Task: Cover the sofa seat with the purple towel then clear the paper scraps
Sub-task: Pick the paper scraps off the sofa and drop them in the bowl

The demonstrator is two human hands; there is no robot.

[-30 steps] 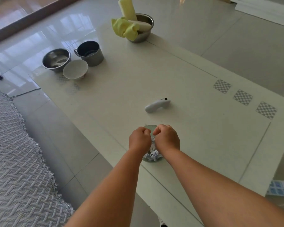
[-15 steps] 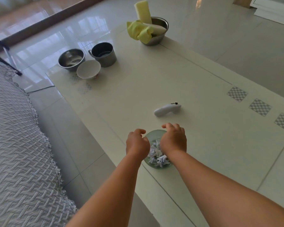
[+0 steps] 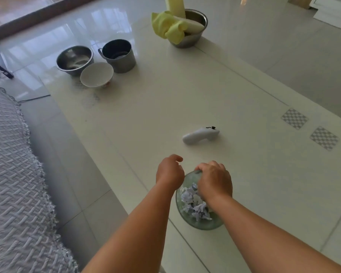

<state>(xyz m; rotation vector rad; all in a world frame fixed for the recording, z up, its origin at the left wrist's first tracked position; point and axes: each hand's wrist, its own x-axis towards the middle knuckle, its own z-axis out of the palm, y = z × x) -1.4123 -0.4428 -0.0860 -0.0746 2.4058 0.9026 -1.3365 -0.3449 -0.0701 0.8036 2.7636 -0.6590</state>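
Apparently paper scraps (image 3: 195, 205) lie beneath right hand's (image 3: 215, 180) grip.

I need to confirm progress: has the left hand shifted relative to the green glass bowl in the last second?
Yes. The left hand has drawn left off the green glass bowl, clear of the right hand, which stays over the paper scraps.

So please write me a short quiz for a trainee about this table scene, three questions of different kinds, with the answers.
1. True or false: the paper scraps lie in the green glass dish.
2. Which hand touches the dish rim? A) left hand B) right hand
3. Fill in: the white controller lies on the ____, beyond the dish.

Key: 1 true; 2 B; 3 table.
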